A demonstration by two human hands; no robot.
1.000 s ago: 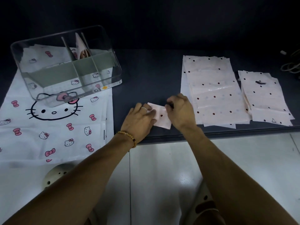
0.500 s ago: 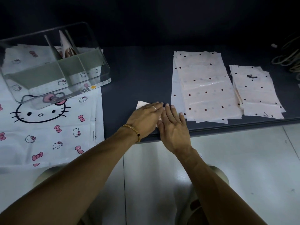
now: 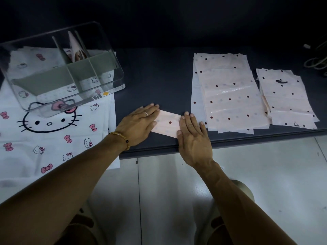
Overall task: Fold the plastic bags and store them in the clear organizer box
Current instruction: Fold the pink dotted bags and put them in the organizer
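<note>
A small folded pink dotted plastic bag [image 3: 166, 123] lies near the front edge of the dark table [image 3: 155, 82]. My left hand [image 3: 138, 123] rests flat on its left end and my right hand [image 3: 193, 137] lies flat on its right end, fingers spread, pressing it down. The clear organizer box [image 3: 113, 64] stands at the back left with dividers, and a folded pink bag [image 3: 75, 45] stands upright in one rear compartment. Flat pink dotted bags lie in a larger stack [image 3: 228, 92] and a smaller stack [image 3: 286, 99] to the right.
A white cat-print cloth or bag [image 3: 53, 131] is spread under the box and hangs over the table's front edge. Cables [image 3: 316, 59] lie at the far right. Pale tiled floor shows below the table edge.
My hands have slid apart along the folded bag, uncovering its middle. A second ago my fingers were pinching and folding it. The view has shifted slightly.
</note>
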